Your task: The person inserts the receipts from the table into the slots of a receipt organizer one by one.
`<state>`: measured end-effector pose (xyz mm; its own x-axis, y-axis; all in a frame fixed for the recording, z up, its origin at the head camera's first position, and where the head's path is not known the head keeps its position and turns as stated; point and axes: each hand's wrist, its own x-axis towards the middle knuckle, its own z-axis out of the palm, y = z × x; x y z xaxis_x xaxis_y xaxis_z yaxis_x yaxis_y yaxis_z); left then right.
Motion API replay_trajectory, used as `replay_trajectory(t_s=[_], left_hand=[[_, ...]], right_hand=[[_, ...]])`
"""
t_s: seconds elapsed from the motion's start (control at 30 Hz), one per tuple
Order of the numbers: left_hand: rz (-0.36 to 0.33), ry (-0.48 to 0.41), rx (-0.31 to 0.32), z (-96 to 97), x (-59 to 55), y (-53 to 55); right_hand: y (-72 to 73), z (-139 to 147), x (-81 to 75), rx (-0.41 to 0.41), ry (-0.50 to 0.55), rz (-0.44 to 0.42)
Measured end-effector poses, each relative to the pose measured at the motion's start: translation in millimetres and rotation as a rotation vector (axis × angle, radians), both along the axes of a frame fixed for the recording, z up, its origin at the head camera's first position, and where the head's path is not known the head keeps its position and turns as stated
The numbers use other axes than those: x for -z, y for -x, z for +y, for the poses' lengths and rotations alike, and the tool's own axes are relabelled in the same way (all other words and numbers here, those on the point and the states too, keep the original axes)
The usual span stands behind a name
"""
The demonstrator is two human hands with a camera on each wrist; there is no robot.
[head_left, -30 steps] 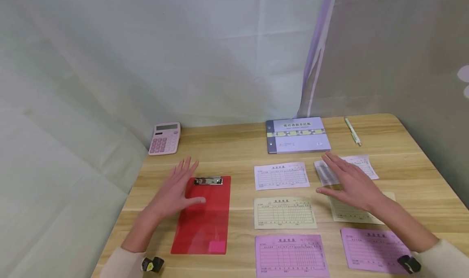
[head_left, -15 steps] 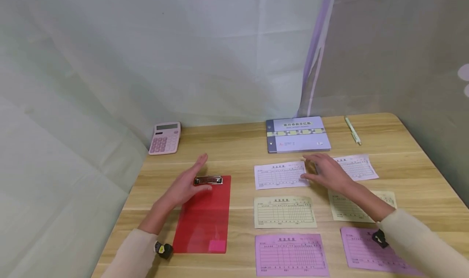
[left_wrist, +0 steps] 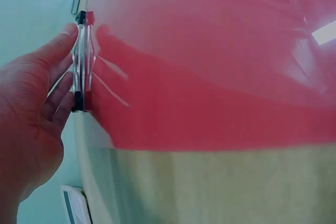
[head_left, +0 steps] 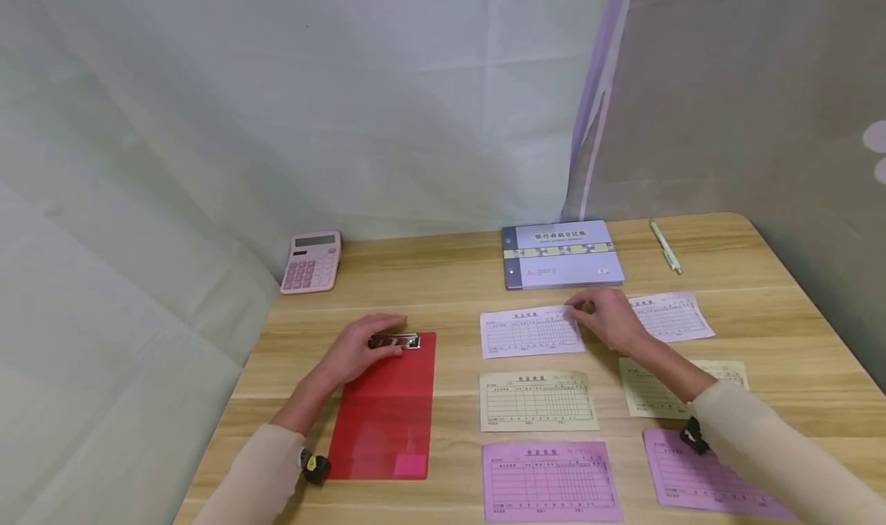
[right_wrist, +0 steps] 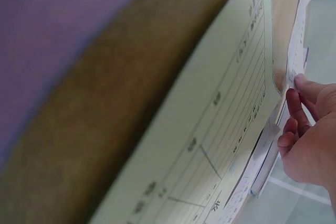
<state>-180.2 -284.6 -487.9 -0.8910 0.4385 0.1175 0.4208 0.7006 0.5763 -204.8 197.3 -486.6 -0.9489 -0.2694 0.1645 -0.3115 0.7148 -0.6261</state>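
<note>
While the left hand [head_left: 363,347] is curled over the metal clip [head_left: 394,341] at the far end of the red clipboard [head_left: 384,413], which lies toward the table's [head_left: 443,279] left edge, the right hand [head_left: 609,317] is set with bent fingers on the far right corner of the white form [head_left: 531,331] near the table's middle. In the left wrist view the fingers are seen pressed against the clip; whether it is already levered open cannot be told. The step in hand is judged to be the readying of the clipboard and the picking up of the white form. A firm squeeze on the clip would be called for next, and the sheet's corner would need to be lifted cleanly off the wood and slid under the clip without being creased.
</note>
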Motion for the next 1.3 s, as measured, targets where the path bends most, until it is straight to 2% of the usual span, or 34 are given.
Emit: replay_trajectory(t_s=[0.13,0.33,0.63,0.9,1.07,1.3], left_hand=[[0.047,0.003,0.039,-2.3,5.0,3.5],[0.002,0.010,0.028,-3.4,6.8,6.8],[-0.010,0.046,0.037,-2.8,1.1,7.1],[-0.016,0.068,0.062,-4.1,-4.4,7.2],[-0.014,0.085,0.070,-5.1,-4.3,8.4],[0.004,0.094,0.074,-5.3,-4.6,8.6]], right_hand=[[1.2,-1.2,1.7,0.016,0.025,0.000],[4.9,-2.1,-1.9,0.029,0.102,-0.029],[8.5,-3.8,-19.8,0.027,0.198,-0.064],[14.7,-14.2,-37.0,-0.037,0.346,-0.123],[15.4,-28.9,-48.9,-0.075,0.468,-0.202],[13.4,-62.3,-57.5,-0.100,0.622,-0.392]])
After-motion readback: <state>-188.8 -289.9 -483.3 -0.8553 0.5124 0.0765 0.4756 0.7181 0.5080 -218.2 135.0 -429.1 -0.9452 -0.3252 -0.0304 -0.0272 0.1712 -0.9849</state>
